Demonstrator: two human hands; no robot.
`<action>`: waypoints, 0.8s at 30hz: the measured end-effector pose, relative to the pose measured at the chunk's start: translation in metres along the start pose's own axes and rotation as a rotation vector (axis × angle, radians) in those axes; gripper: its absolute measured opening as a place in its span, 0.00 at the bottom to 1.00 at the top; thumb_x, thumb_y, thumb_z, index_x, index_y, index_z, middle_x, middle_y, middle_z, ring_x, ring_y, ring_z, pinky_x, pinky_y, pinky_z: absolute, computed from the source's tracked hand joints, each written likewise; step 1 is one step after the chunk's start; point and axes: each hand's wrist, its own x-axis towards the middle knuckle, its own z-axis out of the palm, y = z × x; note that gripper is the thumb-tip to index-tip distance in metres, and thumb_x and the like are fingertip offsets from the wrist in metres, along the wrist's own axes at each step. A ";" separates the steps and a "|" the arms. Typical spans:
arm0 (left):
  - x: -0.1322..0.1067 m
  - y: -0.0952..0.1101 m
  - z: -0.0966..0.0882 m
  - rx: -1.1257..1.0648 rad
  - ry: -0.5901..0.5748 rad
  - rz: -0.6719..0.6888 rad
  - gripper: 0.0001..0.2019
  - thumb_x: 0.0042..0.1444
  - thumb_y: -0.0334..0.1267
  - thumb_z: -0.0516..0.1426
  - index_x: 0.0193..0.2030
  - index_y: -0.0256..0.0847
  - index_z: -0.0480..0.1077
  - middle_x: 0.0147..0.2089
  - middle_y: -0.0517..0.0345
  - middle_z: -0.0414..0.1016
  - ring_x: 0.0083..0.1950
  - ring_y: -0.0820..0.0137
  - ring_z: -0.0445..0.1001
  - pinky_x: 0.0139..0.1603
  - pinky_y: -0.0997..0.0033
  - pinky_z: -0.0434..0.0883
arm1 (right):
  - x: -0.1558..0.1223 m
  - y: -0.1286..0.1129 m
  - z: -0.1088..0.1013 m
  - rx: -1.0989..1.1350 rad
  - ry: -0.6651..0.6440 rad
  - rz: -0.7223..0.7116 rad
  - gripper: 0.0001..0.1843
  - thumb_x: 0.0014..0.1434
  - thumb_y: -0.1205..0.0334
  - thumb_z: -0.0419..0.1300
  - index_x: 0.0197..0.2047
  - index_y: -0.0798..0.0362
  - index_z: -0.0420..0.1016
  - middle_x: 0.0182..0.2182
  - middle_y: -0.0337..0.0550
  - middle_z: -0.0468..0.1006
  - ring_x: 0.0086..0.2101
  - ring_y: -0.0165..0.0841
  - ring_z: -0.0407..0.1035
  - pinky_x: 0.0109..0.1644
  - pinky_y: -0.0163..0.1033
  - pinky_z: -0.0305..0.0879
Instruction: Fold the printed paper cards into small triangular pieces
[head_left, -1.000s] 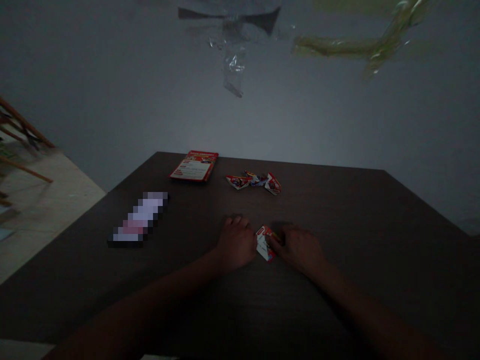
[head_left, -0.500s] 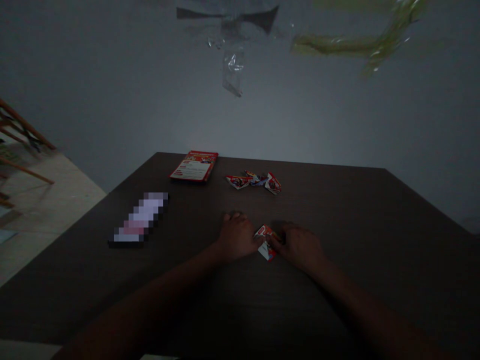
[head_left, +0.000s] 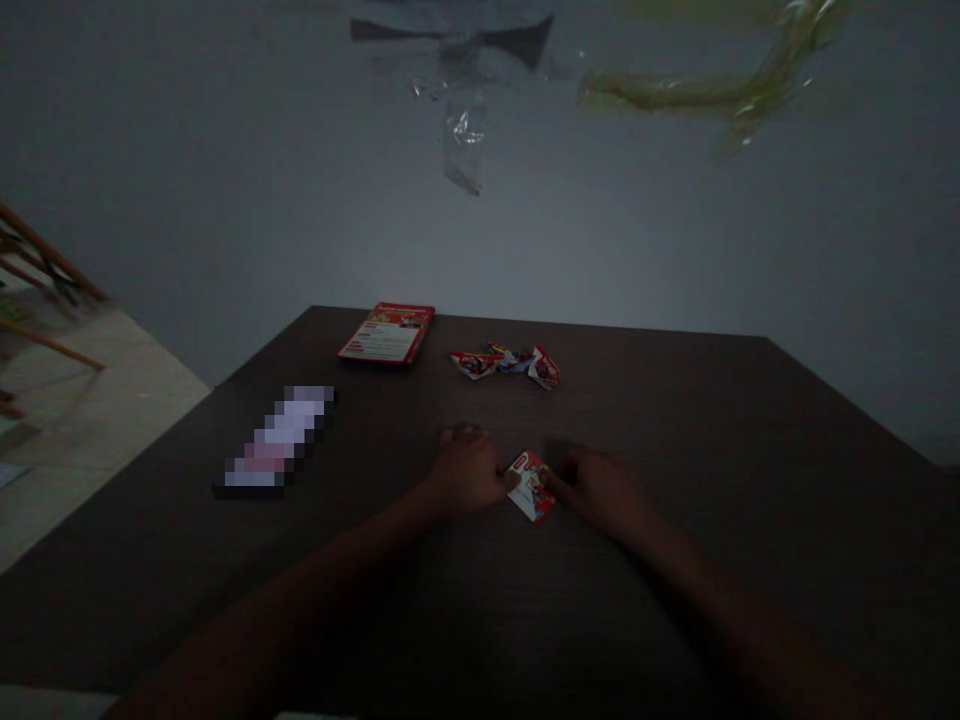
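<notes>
A small square of folded paper (head_left: 531,498), printed red and white, lies on the dark table between my hands. My left hand (head_left: 472,472) has its thumb on the paper's left corner, its fingers curled beside it. On the opposite corner, my right hand (head_left: 604,492) pinches the paper between thumb and bent fingers. The paper's printed face shows, with a diagonal line between its white and red parts. Farther back are several folded paper pieces (head_left: 474,366) with the same red, white and blue print, lying in a loose row.
A stack of printed leaflets (head_left: 384,338) lies at the table's back left. Nearer on the left is a phone (head_left: 281,440) with a blurred screen. Behind the table (head_left: 675,400) rises a wall (head_left: 637,220) with tape on it. Wooden furniture legs (head_left: 52,250) stand at far left.
Both thumbs have drawn outward from the middle of the folded paper to its corners, so more of its face shows. The view has shifted slightly; the other things lie as before.
</notes>
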 end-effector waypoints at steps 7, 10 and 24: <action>0.000 -0.002 0.004 -0.013 0.023 0.020 0.18 0.52 0.52 0.52 0.28 0.40 0.74 0.37 0.50 0.73 0.46 0.57 0.67 0.45 0.56 0.61 | 0.000 0.003 0.002 -0.002 0.048 -0.026 0.21 0.57 0.44 0.50 0.29 0.51 0.74 0.29 0.44 0.77 0.29 0.35 0.70 0.29 0.37 0.55; 0.000 -0.004 0.005 -0.017 0.032 0.018 0.18 0.52 0.52 0.52 0.27 0.40 0.74 0.37 0.50 0.73 0.45 0.58 0.67 0.45 0.57 0.60 | -0.001 0.001 0.003 -0.018 0.065 -0.032 0.23 0.57 0.43 0.49 0.29 0.52 0.74 0.29 0.46 0.77 0.29 0.35 0.70 0.30 0.37 0.56; 0.001 0.000 0.010 -0.008 0.071 -0.020 0.25 0.50 0.61 0.51 0.26 0.40 0.75 0.36 0.48 0.72 0.45 0.56 0.67 0.44 0.57 0.60 | -0.001 -0.008 0.000 -0.064 0.026 0.037 0.24 0.56 0.40 0.50 0.32 0.53 0.73 0.32 0.49 0.77 0.32 0.38 0.71 0.31 0.38 0.58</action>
